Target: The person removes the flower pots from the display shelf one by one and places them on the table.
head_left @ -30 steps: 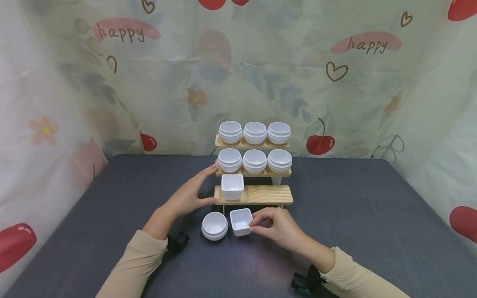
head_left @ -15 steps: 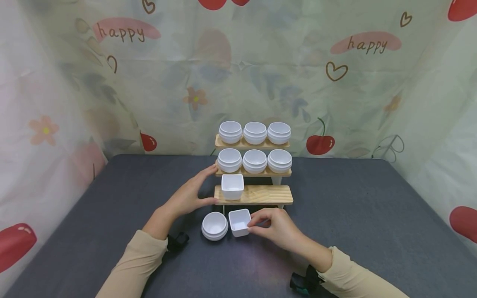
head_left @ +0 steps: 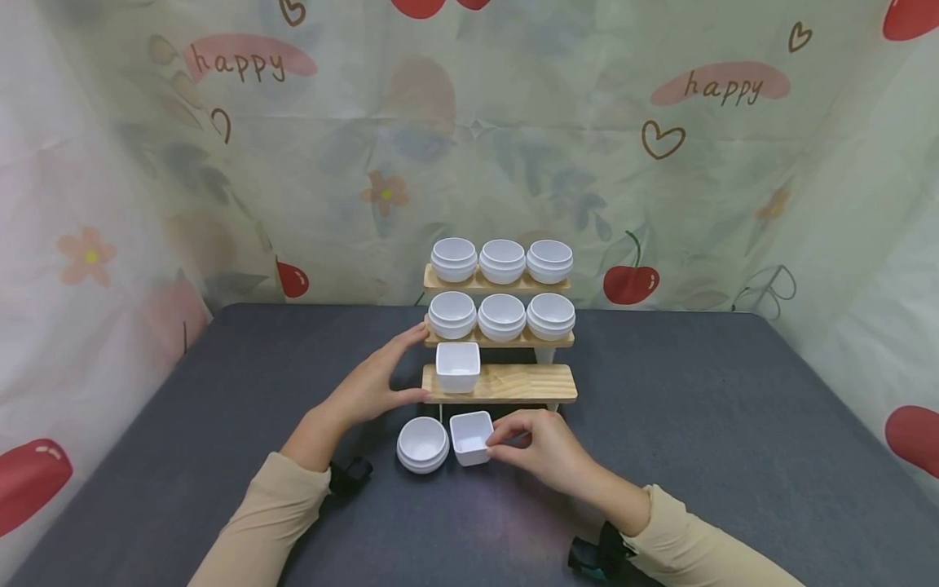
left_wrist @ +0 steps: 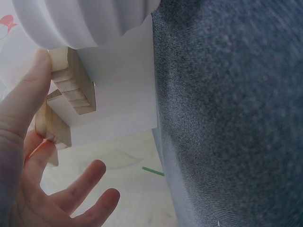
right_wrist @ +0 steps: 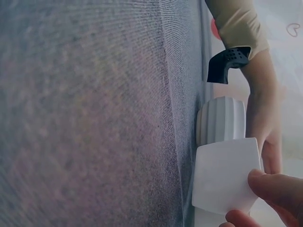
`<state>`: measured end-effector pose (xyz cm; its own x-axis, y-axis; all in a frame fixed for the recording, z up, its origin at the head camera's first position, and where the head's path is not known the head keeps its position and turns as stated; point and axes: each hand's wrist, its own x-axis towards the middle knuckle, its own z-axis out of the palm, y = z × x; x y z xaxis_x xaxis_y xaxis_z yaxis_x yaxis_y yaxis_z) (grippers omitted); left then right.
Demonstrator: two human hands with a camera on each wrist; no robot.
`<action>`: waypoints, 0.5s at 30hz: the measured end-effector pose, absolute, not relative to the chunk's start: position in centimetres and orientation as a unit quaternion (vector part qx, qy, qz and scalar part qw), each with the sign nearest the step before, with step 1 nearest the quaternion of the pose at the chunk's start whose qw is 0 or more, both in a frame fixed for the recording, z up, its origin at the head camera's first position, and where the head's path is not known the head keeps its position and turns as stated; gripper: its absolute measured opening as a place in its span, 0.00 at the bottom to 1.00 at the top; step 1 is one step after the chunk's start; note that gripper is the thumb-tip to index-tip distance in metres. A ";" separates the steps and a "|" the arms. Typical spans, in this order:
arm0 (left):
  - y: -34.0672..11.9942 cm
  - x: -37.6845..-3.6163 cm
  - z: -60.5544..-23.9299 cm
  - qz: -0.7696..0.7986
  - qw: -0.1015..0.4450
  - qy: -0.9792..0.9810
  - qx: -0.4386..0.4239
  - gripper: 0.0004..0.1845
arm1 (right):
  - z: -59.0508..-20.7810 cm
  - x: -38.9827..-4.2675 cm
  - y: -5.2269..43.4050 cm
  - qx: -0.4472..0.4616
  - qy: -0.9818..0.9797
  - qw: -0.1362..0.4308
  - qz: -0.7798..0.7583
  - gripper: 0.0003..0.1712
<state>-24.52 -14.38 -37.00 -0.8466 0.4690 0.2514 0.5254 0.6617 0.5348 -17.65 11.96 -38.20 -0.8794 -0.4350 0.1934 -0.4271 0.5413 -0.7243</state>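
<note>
- The right hand (head_left: 546, 450) pinches the right wall of a small square white cup (head_left: 472, 438) between curled fingertips and thumb; the right wrist view shows the thumb and a fingertip (right_wrist: 274, 187) on the cup's side.
- That square cup stands on the dark grey table (head_left: 734, 424), just in front of the lowest step of a wooden three-step rack (head_left: 513, 383).
- A round ribbed white bowl (head_left: 422, 444) sits just to the left of the square cup, very close; whether they touch cannot be told.
- The left hand (head_left: 370, 383) rests against the left end of the rack, fingers spread and fairly straight: a fingertip (head_left: 420, 330) meets the end of the middle step, the thumb reaches to the end of the lowest step.
- The left wrist view shows a fingertip (left_wrist: 40, 64) pressed on the wooden end of a step, with the other fingers loose and apart.
- A second square white cup (head_left: 458, 367) stands at the left end of the lowest step; the rest of that step is bare wood.
- Three round white bowls (head_left: 502, 317) fill the middle step, and three more (head_left: 502, 261) fill the top, far step.
- Both arms wear beige sleeves (head_left: 279, 522).
- A printed curtain (head_left: 242, 59) with cherries, hearts and the word "happy" hangs behind the table.
</note>
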 end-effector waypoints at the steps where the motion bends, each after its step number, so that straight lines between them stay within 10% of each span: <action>1: -14.4 -24.5 -37.0 -0.307 0.046 -0.910 -0.273 0.47 | -38.2 -17.6 11.9 -0.245 0.878 0.004 -0.410 0.03; 15: -14.5 -24.8 -37.3 -0.304 0.054 -0.911 -0.275 0.47 | -38.2 -17.5 11.7 -0.231 0.888 0.000 -0.397 0.02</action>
